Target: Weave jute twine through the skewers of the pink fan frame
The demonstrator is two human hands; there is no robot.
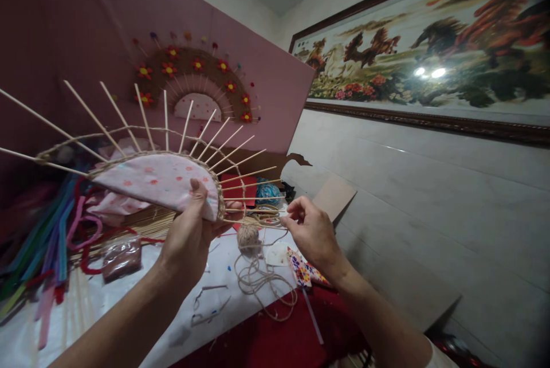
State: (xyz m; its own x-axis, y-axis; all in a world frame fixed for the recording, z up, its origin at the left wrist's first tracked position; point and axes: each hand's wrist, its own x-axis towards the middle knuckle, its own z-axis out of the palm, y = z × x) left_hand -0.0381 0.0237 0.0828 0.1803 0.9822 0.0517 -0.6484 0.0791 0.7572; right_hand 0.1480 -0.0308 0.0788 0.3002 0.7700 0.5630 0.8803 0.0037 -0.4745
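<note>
My left hand grips a half-round piece covered in spotted pink-white fabric, thumb on its face and fingers behind. Thin wooden sticks fan out from its curved edge, which is bordered with wound twine. Farther out, a loose line of twine crosses the sticks in an arc. My right hand is closed in a pinch at the lower right stick ends, on twine that trails toward the table. Below lie a ball of twine and its loose coils.
Behind stands a pink board bearing a finished-looking brown arch with red flowers. Colourful pipe cleaners, a bagged brown material and scissors lie on the white-covered table. A framed horse picture hangs on the right wall.
</note>
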